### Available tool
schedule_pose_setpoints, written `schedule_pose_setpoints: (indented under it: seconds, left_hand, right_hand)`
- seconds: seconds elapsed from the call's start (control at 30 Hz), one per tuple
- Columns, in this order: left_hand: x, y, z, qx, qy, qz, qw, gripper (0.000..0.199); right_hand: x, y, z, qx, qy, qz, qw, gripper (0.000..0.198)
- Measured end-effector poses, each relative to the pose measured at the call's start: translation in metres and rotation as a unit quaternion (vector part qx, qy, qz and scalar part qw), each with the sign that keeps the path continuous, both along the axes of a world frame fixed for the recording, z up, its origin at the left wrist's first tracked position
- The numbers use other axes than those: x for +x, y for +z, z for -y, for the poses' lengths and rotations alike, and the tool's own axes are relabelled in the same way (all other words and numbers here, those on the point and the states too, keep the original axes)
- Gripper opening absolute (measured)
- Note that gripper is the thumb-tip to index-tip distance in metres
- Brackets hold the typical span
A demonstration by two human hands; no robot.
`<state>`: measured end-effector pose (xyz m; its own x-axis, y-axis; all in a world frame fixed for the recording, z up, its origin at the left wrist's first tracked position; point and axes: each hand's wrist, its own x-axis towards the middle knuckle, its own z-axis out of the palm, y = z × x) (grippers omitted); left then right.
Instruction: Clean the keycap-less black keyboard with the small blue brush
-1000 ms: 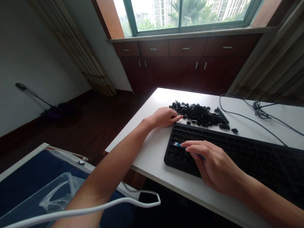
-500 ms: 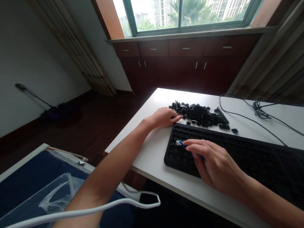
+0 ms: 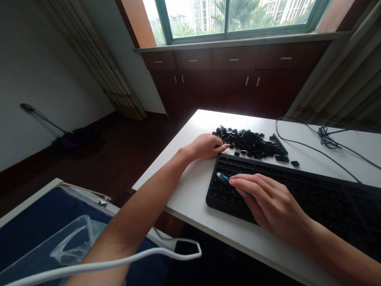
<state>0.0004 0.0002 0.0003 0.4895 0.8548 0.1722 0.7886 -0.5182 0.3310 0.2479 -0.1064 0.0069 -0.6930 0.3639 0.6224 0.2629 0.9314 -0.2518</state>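
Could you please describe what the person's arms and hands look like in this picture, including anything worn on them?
Both forearms are bare, with no sleeves in view. The left hand and the right hand wear no gloves, and no rings, watch or bracelet can be seen. The visible fingernails look short and unpainted.

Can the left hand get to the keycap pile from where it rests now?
Probably yes: the left hand lies on the table with its fingertips right beside the keycap pile, and nothing lies between them.
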Motion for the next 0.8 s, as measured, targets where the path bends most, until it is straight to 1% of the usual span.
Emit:
schedule_pose_setpoints:
  seconds: [0.1, 0.37, 0.63, 0.8]
  left_hand:
    - [0.0, 0.0001, 0.0002, 0.004, 0.006, 0.002, 1.0, 0.058]
    - [0.0002, -0.0001, 0.0002, 0.004, 0.001, 0.001, 1.0, 0.058]
    - [0.0006, 0.0014, 0.0013, -0.004, 0.005, 0.0, 1.0, 0.058]
    - [0.0, 0.0003, 0.0008, 0.001, 0.002, 0.004, 1.0, 0.058]
  right_hand:
    - [0.0012, 0.0003, -0.0007, 0.008, 0.018, 0.005, 1.0, 0.041]
    - [0.0002, -0.0017, -0.0023, 0.013, 0.04, 0.036, 0.998, 0.04]
    - [-0.0016, -0.0039, -0.0022, -0.041, 0.018, 0.017, 0.999, 0.035]
    - [-0.0031, -0.0021, -0.0028, -0.041, -0.001, 0.022, 0.999, 0.033]
